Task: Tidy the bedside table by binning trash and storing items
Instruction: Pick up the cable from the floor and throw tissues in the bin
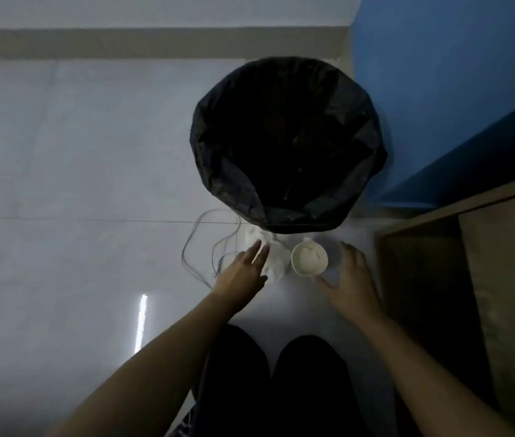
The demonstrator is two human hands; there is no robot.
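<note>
A bin lined with a black bag (287,143) stands on the pale floor ahead of me. Just in front of it lie crumpled white tissues (273,261) and an upright white paper cup (309,258) with a wad of tissue inside. My left hand (245,271) hovers over the left edge of the tissues, fingers spread, holding nothing. My right hand (352,279) is spread open just right of the cup, apart from it.
A thin clear cable (205,244) loops on the floor left of the tissues. A wooden bedside table (502,263) stands at the right, against a blue wall (455,74). My dark-clad legs (269,383) are at the bottom.
</note>
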